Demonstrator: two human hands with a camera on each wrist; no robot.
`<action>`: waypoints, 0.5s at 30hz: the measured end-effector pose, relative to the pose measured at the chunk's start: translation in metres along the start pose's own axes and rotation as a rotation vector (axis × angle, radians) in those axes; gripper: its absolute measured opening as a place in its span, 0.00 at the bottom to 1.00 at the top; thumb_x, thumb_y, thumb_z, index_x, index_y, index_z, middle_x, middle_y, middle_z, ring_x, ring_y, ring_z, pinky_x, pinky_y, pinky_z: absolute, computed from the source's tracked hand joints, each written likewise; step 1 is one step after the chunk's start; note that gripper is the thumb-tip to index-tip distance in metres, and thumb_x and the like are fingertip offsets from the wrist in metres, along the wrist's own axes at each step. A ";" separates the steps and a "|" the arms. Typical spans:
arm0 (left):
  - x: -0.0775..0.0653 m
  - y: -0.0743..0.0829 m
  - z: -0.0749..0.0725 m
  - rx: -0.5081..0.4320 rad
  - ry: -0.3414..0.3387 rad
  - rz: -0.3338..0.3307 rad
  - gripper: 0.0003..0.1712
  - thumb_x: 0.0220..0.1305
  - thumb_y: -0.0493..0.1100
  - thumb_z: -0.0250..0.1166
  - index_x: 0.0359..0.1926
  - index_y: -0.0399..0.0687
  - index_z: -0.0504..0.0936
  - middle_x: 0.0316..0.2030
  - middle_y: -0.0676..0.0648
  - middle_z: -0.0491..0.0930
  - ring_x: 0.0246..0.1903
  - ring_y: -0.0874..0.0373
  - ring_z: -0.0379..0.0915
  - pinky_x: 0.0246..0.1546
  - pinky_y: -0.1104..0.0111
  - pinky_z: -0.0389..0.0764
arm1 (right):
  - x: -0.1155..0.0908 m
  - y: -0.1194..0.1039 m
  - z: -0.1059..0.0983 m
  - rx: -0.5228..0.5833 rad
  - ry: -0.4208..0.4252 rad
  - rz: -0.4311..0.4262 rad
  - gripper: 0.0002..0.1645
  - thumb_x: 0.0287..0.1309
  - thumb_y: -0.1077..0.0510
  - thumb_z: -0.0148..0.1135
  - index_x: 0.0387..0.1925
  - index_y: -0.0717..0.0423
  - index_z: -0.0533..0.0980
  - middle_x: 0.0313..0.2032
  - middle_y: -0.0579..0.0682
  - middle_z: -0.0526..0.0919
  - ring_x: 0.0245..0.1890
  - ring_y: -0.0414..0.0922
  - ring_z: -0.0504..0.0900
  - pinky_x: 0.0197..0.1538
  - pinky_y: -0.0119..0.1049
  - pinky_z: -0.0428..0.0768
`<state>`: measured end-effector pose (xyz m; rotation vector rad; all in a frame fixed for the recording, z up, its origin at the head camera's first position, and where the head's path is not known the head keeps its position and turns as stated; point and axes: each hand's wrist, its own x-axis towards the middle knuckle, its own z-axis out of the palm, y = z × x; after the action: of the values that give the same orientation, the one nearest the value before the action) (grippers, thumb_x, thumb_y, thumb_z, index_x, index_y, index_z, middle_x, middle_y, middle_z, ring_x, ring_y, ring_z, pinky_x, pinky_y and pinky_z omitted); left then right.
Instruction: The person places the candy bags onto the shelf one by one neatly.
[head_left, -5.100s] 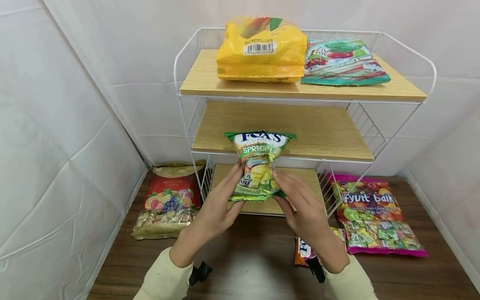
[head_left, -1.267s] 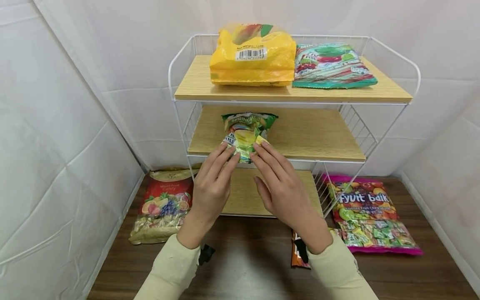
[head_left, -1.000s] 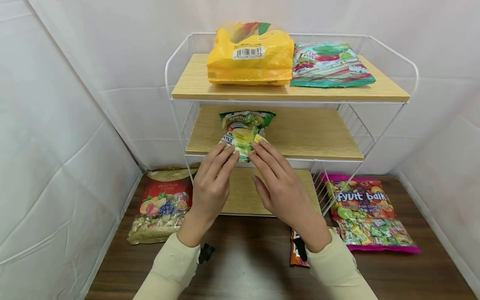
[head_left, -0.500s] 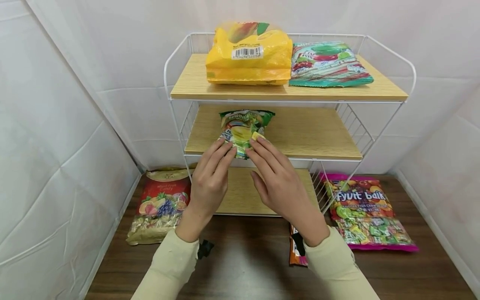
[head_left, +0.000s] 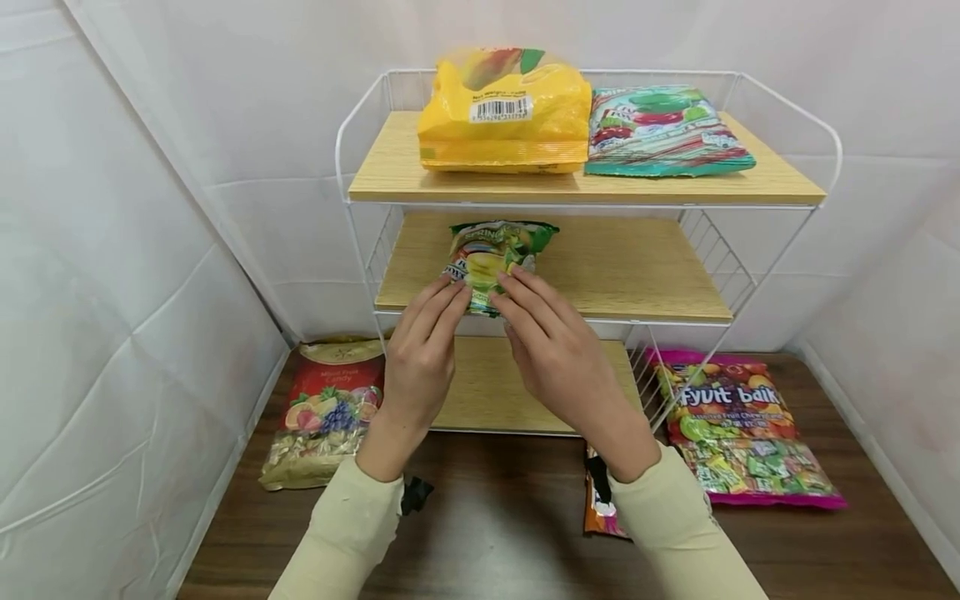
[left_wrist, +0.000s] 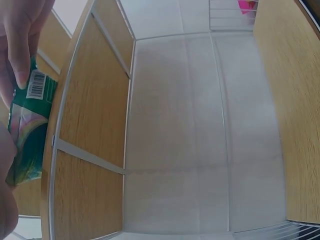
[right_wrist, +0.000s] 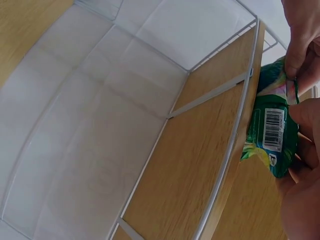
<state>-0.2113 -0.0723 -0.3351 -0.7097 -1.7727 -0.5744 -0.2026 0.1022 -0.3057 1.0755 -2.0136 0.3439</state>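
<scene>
A green candy bag [head_left: 487,254] labelled "Spring Tea" lies on the left part of the rack's middle shelf [head_left: 615,258], its near end at the front edge. My left hand [head_left: 422,358] holds the near left corner and my right hand [head_left: 558,354] the near right, fingers on top. The thumbs are hidden in the head view. From below, the right wrist view shows the bag's barcode side [right_wrist: 272,127] jutting past the shelf edge, with thumbs and fingers pinching its end. The left wrist view shows the green underside [left_wrist: 32,130] between both hands.
On the top shelf [head_left: 420,185] sit a yellow mango bag [head_left: 502,117] and a teal candy bag [head_left: 663,133]. A red-and-gold bag [head_left: 326,412] lies left of the rack, a "Fyuit balk" bag [head_left: 742,425] right. An orange packet [head_left: 600,512] is partly under the right forearm.
The green candy bag went from being held up before the rack onto the middle shelf. Over the last second both hands edged slightly forward with it, and the right thumb slipped out of sight.
</scene>
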 end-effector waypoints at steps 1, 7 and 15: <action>0.000 0.000 0.001 0.002 -0.004 -0.006 0.17 0.58 0.23 0.53 0.47 0.34 0.78 0.45 0.40 0.76 0.51 0.48 0.68 0.53 0.65 0.67 | 0.000 0.000 -0.001 -0.011 -0.003 -0.001 0.28 0.47 0.69 0.62 0.54 0.66 0.69 0.57 0.59 0.68 0.61 0.51 0.60 0.61 0.41 0.59; 0.000 -0.002 0.003 0.030 -0.041 -0.057 0.17 0.59 0.24 0.52 0.46 0.36 0.79 0.45 0.41 0.77 0.51 0.50 0.69 0.53 0.65 0.67 | -0.002 0.002 -0.003 -0.050 -0.016 0.013 0.28 0.48 0.73 0.59 0.54 0.66 0.69 0.58 0.57 0.67 0.61 0.50 0.60 0.61 0.40 0.59; 0.000 0.001 0.003 0.091 -0.104 -0.071 0.17 0.58 0.24 0.53 0.47 0.37 0.78 0.46 0.42 0.76 0.52 0.51 0.68 0.54 0.66 0.67 | -0.005 0.006 0.001 -0.071 0.026 0.054 0.27 0.47 0.77 0.57 0.52 0.65 0.71 0.56 0.56 0.70 0.60 0.50 0.62 0.61 0.40 0.60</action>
<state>-0.2123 -0.0698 -0.3357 -0.6257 -1.9145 -0.5080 -0.2058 0.1082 -0.3094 0.9701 -2.0193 0.3107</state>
